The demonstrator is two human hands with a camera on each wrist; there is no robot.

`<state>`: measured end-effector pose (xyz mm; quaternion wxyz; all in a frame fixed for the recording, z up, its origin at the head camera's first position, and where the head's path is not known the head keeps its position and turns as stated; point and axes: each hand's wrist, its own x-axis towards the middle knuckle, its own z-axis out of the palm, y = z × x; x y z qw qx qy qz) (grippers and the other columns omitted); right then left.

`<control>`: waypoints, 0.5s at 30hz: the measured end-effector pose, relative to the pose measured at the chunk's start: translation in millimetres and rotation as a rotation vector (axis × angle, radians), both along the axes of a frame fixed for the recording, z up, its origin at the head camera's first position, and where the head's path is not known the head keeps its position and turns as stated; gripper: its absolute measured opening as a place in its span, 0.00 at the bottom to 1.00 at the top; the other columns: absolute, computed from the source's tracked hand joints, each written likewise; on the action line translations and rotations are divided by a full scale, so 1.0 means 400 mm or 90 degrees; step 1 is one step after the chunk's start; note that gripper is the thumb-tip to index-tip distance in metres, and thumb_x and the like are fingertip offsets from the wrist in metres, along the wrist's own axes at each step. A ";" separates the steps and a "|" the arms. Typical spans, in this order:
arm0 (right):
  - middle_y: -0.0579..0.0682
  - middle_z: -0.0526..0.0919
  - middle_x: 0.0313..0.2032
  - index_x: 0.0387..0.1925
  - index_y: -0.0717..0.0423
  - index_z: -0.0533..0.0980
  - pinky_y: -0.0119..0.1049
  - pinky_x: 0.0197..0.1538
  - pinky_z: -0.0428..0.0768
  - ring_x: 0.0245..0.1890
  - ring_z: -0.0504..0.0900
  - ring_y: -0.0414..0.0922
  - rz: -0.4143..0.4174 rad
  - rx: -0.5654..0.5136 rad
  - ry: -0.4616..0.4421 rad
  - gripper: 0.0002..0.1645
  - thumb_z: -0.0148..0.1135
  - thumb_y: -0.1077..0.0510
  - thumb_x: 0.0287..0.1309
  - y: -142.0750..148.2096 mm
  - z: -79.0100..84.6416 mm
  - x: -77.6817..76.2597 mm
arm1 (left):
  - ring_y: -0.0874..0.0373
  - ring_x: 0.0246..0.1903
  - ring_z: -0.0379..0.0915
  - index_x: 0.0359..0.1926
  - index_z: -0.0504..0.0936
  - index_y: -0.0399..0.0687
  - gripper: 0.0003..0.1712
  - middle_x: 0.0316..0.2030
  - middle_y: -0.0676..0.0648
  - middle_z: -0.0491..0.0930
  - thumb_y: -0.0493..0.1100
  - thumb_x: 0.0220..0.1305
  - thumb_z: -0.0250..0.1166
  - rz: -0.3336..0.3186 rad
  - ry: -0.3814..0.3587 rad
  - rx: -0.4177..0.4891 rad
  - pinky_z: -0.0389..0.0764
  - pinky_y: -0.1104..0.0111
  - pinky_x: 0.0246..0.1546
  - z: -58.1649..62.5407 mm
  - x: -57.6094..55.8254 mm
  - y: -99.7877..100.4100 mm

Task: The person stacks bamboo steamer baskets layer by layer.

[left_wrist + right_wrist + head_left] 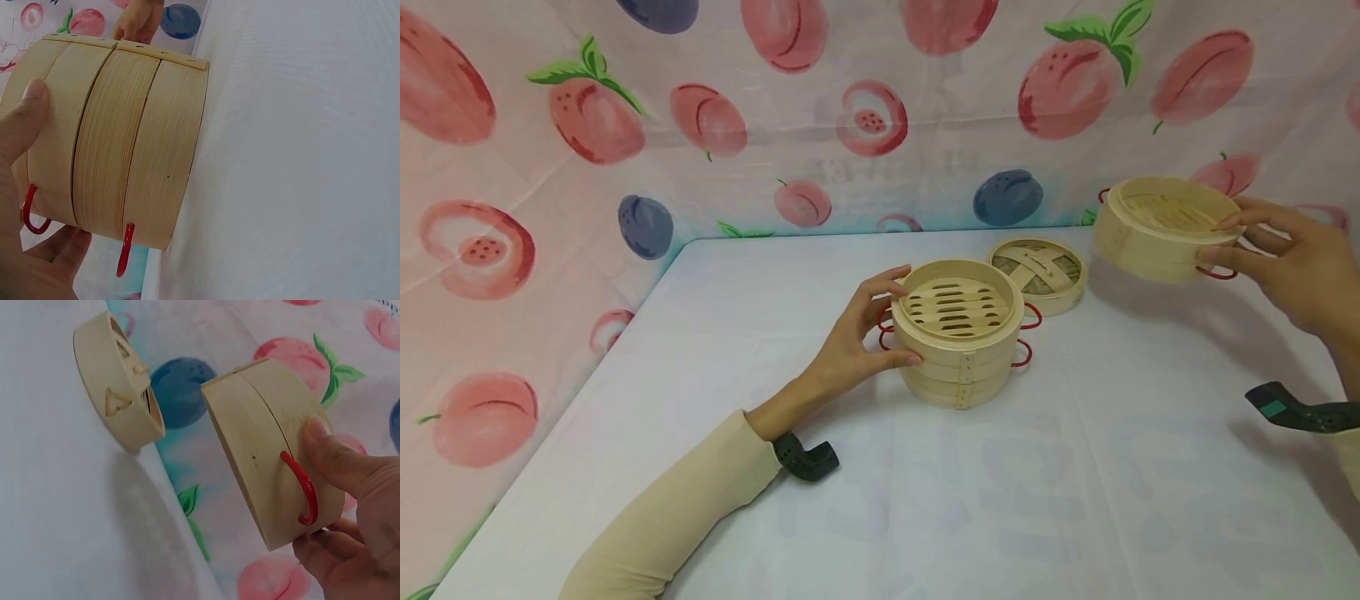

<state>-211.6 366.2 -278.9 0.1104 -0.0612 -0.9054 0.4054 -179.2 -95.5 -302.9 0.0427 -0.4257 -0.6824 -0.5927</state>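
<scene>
Two bamboo steamer baskets (958,367) with red loop handles stand stacked on the white table, the slatted floor of the upper one showing. My left hand (868,329) grips the upper basket by its left side, thumb in front and fingers at the back rim. Off to the right, my right hand (1292,254) holds a third steamer basket (1150,242) above the table, thumb on its outer wall near a red handle (301,487). Between them lies the round steamer lid (1037,275) with a woven cross-strip top, just behind the stack.
The white table (1075,483) runs back to a fruit-printed cloth (925,125) that hangs behind it and along the left. A dark wrist device (807,457) sits on the left wrist, another (1300,408) on the right.
</scene>
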 end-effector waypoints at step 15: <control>0.39 0.53 0.65 0.50 0.43 0.73 0.26 0.41 0.68 0.60 0.56 0.53 0.017 -0.011 0.015 0.25 0.64 0.46 0.48 -0.087 0.065 0.031 | 0.39 0.56 0.59 0.53 0.57 0.28 0.39 0.64 0.38 0.50 0.23 0.40 0.68 0.001 0.001 -0.003 0.62 0.51 0.54 0.000 -0.001 0.000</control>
